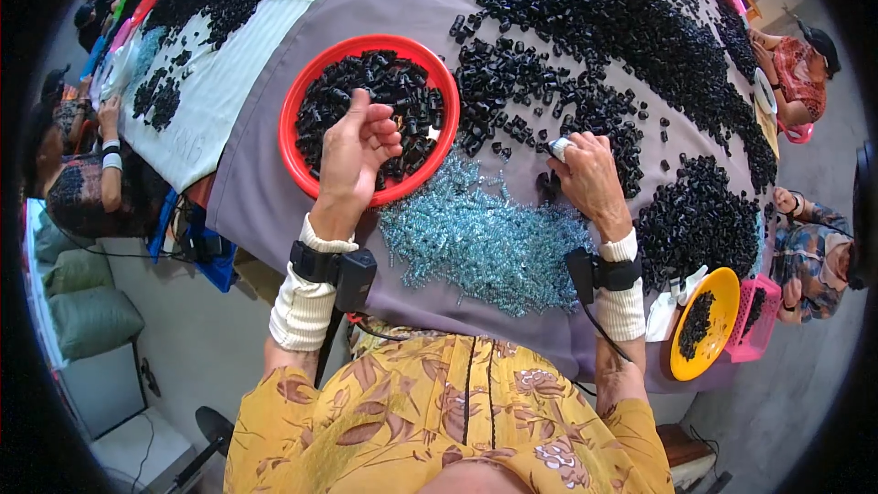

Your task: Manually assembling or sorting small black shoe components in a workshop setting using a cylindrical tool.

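Note:
Over the red round basin point(291, 142), my left hand point(358, 142) has its thumb raised apart from loosely curled fingers, and nothing shows in its palm. Many black plastic cylinder-shaped pieces point(334, 82) fill the basin. My right hand point(587, 169) is bent over the near edge of a spread of loose black pieces point(512, 82). Its fingers are closed, a pale wrap is on one fingertip, and a small black piece seems to be pinched there. Between my hands lies a heap of small pale-blue metal springs point(485, 238).
A grey cloth point(265, 142) covers the table. To my right are another black heap point(695, 220), a yellow plate point(722, 302) and a pink basket point(757, 320). Other people point(805, 82) sit along the right; more work at a white-covered table point(197, 128) on the left.

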Available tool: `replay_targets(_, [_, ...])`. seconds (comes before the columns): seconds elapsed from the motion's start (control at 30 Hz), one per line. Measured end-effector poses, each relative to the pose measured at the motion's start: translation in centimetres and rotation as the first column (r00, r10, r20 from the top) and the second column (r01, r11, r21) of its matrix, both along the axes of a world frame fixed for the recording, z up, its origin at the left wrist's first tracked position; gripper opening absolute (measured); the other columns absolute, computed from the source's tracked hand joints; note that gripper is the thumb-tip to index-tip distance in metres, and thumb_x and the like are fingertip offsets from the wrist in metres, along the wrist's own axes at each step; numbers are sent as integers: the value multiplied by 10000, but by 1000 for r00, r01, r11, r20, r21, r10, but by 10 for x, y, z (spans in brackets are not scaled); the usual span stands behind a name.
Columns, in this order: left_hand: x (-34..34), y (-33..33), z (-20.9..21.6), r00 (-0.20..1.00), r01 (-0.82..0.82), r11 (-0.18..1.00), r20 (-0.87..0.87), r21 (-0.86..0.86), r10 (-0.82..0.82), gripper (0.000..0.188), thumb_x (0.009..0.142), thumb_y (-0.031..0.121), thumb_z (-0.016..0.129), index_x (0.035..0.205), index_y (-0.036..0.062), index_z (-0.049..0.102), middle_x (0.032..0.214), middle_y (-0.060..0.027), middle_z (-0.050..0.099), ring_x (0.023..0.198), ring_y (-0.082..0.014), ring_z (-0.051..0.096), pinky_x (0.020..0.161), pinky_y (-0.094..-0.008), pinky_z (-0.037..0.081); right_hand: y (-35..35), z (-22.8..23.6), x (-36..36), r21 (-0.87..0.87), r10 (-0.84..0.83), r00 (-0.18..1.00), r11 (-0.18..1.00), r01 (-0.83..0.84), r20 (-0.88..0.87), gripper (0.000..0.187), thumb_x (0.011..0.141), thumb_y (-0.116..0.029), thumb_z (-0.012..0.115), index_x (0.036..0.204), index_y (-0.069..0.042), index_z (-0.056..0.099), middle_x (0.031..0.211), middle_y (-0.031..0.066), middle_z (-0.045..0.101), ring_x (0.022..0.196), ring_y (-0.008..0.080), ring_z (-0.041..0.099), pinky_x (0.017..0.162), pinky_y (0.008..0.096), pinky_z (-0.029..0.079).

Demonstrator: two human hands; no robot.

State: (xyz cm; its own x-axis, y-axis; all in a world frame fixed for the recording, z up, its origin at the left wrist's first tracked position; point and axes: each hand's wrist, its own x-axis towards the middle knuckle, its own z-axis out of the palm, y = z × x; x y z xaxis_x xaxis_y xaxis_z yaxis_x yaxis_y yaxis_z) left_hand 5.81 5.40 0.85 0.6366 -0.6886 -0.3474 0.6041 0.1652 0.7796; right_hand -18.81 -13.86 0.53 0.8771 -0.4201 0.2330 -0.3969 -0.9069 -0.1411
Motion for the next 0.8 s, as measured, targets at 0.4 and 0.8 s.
replay_targets(0.4, [-54, -39, 6, 923, 363, 932, 134, 12, -361, 177, 924, 189, 565, 939, 29, 639, 780, -23, 634, 686, -89, 607, 630, -227, 516, 14, -11, 2, -27, 62, 995, 998, -64, -77, 169, 706, -164, 701, 708, -41, 586, 724, 87, 574, 743, 255, 571, 727, 379, 384])
replay_targets(0.8, [-82, -60, 8, 785, 569, 822, 293, 4, -545, 223, 865, 128, 644, 1049, 7, 615, 892, -44, 653, 769, -94, 625, 680, -226, 522, 22, 33, 11, 581, -117, 931, 806, -114, 345, 165, 794, -112, 672, 857, 22, 599, 670, 118, 589, 573, 236, 574, 532, 320, 437])
